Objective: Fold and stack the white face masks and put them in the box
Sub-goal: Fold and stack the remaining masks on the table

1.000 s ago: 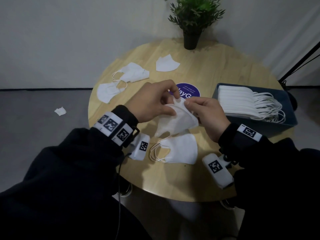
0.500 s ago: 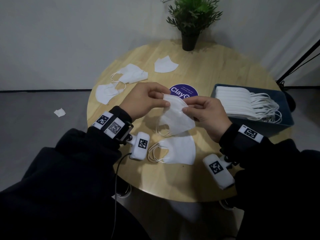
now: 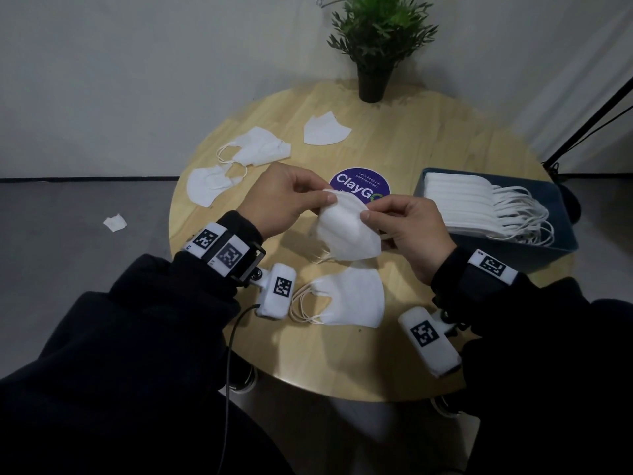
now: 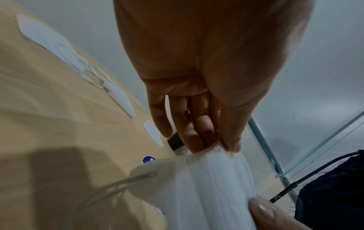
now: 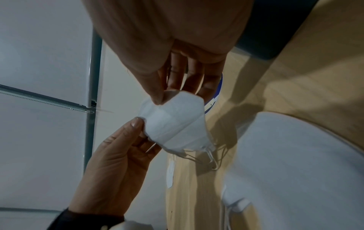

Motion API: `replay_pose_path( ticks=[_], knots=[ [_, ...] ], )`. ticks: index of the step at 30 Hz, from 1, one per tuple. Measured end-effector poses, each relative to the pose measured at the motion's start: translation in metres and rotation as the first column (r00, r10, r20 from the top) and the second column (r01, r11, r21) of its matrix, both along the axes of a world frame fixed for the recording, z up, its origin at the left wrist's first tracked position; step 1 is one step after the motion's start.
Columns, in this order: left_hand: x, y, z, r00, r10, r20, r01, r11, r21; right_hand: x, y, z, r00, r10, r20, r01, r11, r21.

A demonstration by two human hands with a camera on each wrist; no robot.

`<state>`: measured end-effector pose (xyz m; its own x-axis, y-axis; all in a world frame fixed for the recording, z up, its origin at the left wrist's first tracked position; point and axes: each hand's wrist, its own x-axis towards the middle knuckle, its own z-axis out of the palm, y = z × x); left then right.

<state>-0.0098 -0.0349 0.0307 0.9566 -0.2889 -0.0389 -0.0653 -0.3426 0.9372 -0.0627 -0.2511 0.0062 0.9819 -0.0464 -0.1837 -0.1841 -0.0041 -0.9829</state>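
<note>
The mask [image 3: 346, 231] in hand hangs above the worktop [image 3: 428, 138], pinched at its top edge by the left hand [image 3: 287, 200] and the right hand [image 3: 407, 228], fingers closed on it, apparently mid-fold. One folded mask [image 3: 349, 296] lies just below it. The box [image 3: 555, 241] at the right already holds a stack [image 3: 459, 204]. Three loose masks [image 3: 260, 147] remain at the far left, so most of the job looks done.

Black long sleeves [image 3: 154, 320] are worn on both arms; white wristbands [image 3: 219, 248] printed with black square codes are strapped at each wrist, white camera pods [image 3: 277, 291] hung beneath, a black cable [image 3: 227, 365] trailing from the left
</note>
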Motion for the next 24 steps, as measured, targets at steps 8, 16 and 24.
replay_pose_path(
  ticks=[8, 16, 24],
  knots=[
    [0.0015, 0.0011, -0.0002, 1.000, 0.003, -0.002, -0.003, 0.999, 0.049, 0.0002, 0.0002, 0.0010, 0.999, -0.017, -0.030, 0.017, 1.000, 0.007],
    [0.0022, 0.0016, -0.0010, 1.000, -0.001, 0.012, 0.000, 0.998, 0.055, 0.0002, 0.0004, 0.0010, 0.999, -0.012, -0.039, 0.012, 1.000, 0.001],
    [0.0032, 0.0020, -0.0011, 1.000, 0.010, 0.003, -0.010, 0.999, 0.042, -0.0003, 0.0001, 0.0024, 0.998, -0.013, -0.067, 0.013, 1.000, 0.001]
  ],
)
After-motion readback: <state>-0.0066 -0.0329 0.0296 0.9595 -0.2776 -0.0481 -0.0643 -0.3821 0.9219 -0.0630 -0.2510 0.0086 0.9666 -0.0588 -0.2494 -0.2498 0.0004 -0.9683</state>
